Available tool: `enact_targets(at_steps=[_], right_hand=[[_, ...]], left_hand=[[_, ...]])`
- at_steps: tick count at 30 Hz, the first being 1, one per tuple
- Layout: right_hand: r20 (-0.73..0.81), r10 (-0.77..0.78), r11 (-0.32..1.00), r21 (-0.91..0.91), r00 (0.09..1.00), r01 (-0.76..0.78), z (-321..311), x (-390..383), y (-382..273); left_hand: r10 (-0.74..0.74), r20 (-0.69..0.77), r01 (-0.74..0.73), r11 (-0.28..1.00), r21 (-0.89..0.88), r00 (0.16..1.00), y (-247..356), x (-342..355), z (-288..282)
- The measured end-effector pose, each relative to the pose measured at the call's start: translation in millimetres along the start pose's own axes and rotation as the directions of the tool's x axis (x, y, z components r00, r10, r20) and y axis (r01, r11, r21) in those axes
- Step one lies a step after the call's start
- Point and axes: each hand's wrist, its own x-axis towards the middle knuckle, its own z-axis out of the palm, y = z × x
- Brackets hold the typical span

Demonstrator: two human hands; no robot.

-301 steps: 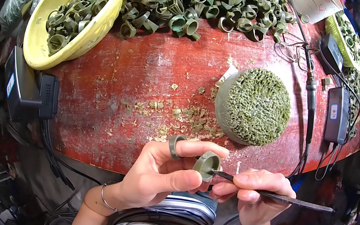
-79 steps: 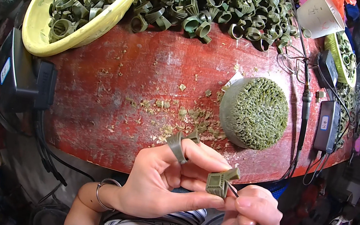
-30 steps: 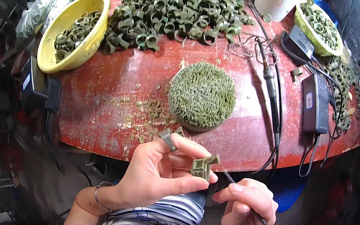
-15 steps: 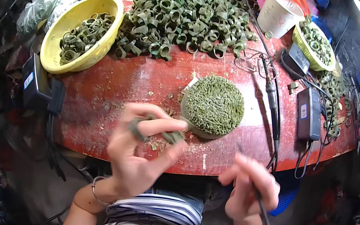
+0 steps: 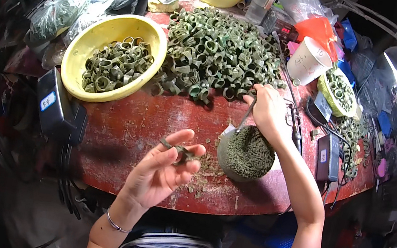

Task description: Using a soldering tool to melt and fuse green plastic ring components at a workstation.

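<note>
My left hand [image 5: 164, 171] is above the front part of the red table, palm up, its fingers curled around dark green rings [image 5: 184, 155]; how many cannot be made out. My right hand [image 5: 269, 112] reaches forward to the near right edge of a large heap of green rings [image 5: 221, 49], its fingertips at the heap. A thin dark rod-like tool [image 5: 246, 115] sticks out below its fingers, pointing down. Under my right wrist stands a round block [image 5: 249, 151] with a rough green, bristly-looking top, partly covered by my forearm.
At the left, a yellow basin [image 5: 74, 64] holds more rings, beside a black power box [image 5: 55, 102]. On the right are a white cup [image 5: 307, 63], a green basket [image 5: 332, 102] of rings, another black box [image 5: 328, 157] and cables. A glass bottle [image 5: 261, 3] stands behind the heap.
My right hand has moved from the table's front edge forward to the heap, passing over the block. My left hand has turned palm up, still holding rings. The view has shifted.
</note>
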Motion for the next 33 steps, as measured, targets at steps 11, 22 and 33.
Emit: enact_targets(at_steps=[11,22,33], right_hand=[[0.241,-0.069,0.953,0.302,0.968,-0.007,-29,-14,-70],[-0.121,-0.217,0.921,0.303,0.969,0.245,-35,-71,-71],[-0.111,-0.206,0.921,0.312,0.972,0.231,-34,-66,-83]], left_hand=[[0.049,-0.031,-0.048,0.998,0.039,0.998,5,1,-21],[0.201,-0.298,-0.083,0.927,0.366,0.933,7,3,-9],[0.342,-0.316,-0.169,0.868,0.467,0.885,3,10,-3]])
